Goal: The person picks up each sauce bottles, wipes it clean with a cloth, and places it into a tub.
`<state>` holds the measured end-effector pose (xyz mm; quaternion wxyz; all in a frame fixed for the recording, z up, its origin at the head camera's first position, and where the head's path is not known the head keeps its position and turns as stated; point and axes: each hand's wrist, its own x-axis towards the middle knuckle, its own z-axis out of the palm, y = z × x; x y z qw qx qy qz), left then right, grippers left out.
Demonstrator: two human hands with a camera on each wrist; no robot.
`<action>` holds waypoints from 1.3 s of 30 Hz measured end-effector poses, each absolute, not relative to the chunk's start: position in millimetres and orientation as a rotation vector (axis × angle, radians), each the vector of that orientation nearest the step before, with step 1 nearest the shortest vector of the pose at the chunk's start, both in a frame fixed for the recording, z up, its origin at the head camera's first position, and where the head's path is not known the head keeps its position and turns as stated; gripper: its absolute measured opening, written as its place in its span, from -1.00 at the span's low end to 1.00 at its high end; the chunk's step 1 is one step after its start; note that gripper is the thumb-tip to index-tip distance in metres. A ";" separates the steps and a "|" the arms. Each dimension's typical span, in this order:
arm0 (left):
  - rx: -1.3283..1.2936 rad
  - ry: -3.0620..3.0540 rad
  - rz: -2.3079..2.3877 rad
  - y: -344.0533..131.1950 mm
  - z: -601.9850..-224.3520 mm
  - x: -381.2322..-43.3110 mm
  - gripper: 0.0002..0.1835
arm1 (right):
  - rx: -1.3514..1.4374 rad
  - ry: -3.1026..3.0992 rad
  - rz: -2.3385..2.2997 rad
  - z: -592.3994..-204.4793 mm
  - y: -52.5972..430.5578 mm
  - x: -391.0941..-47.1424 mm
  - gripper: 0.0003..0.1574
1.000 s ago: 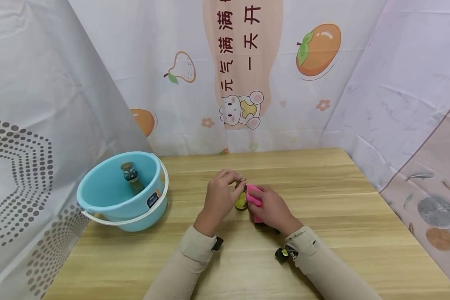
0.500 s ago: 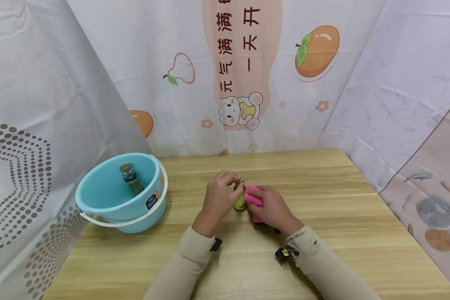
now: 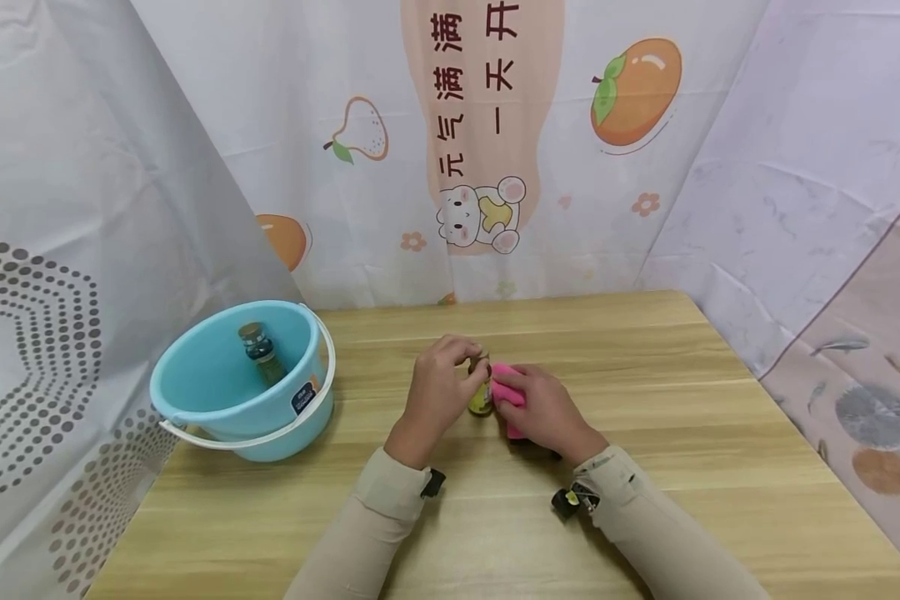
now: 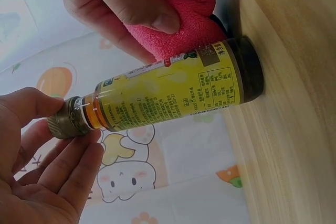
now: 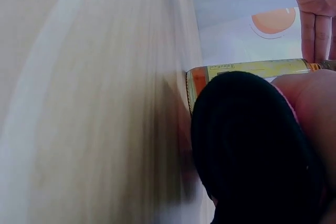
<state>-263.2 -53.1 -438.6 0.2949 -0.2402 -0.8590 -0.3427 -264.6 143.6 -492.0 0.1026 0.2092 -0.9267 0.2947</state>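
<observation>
A small bottle (image 3: 481, 402) with a yellow label and brown-green cap stands upright on the wooden table. My left hand (image 3: 437, 390) pinches its cap between thumb and fingers, as the left wrist view confirms around the cap (image 4: 68, 120). Bunched in my right hand (image 3: 543, 414) is a fluffy pink cloth (image 4: 184, 38), pressed against the bottle's labelled side. My right thumb lies over the cloth. From the right wrist, a dark rounded shape (image 5: 252, 145) covers part of the bottle (image 5: 252, 69) and much of the right hand.
To the left, a light-blue bucket (image 3: 232, 423) with a white handle (image 3: 300, 423) holds another bottle (image 3: 262, 353), leaning and corked-looking. Behind the table (image 3: 645, 367) hangs a printed curtain (image 3: 375, 208), with more sheeting on both sides.
The head view has shifted slightly. Both hands keep almost the same place, the left at the bottle's cap and the right with the pink cloth against its side.
</observation>
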 end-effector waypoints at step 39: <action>-0.612 -2.241 -0.769 -55.2 -437.7 -264.1 -0.87 | 0.735 -2.220 1.041 -483.5 136.5 -261.8 -0.36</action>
